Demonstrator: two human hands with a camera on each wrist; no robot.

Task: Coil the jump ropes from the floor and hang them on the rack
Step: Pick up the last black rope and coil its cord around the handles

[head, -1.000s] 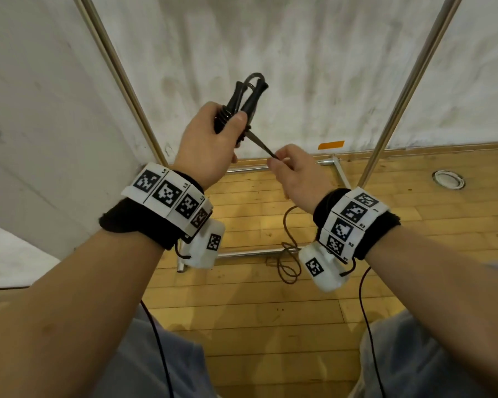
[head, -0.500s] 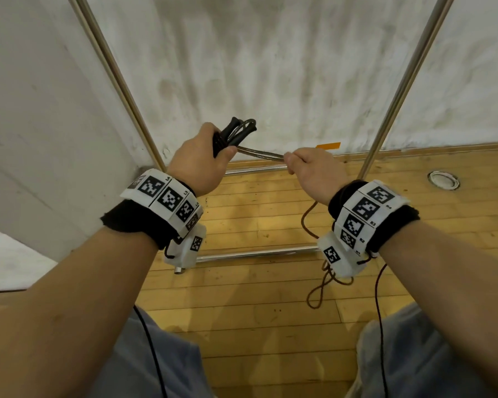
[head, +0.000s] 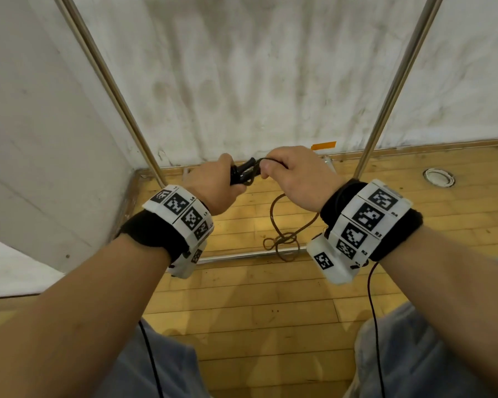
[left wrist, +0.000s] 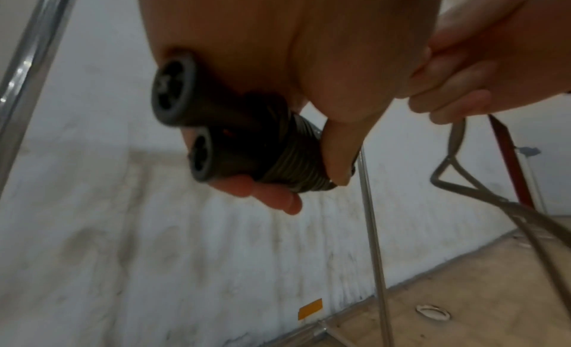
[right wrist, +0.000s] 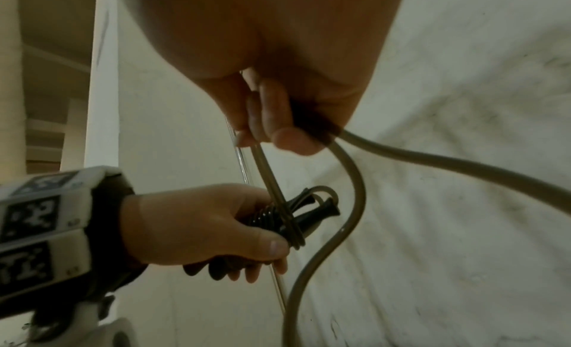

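Left hand (head: pixel 213 185) grips both black handles (left wrist: pixel 197 122) together, thumb clamped over the turns of rope already wound round them. Right hand (head: pixel 296 176) pinches the brown rope (right wrist: pixel 349 181) just beside the handles, feeding a turn across the bundle. Plenty of slack hangs below, ending in a loose tangle (head: pixel 283 242) on the wooden floor (head: pixel 242 297), right by the bottom bar of the metal rack (head: pixel 391 90). To do this well, I'd say keep the rope taut from the pinch to the handles, lay each turn snug against the previous one, and let the thumb pin every wrap. That knot in the slack looks likely to snag, so shake it free before it reaches the fingers.
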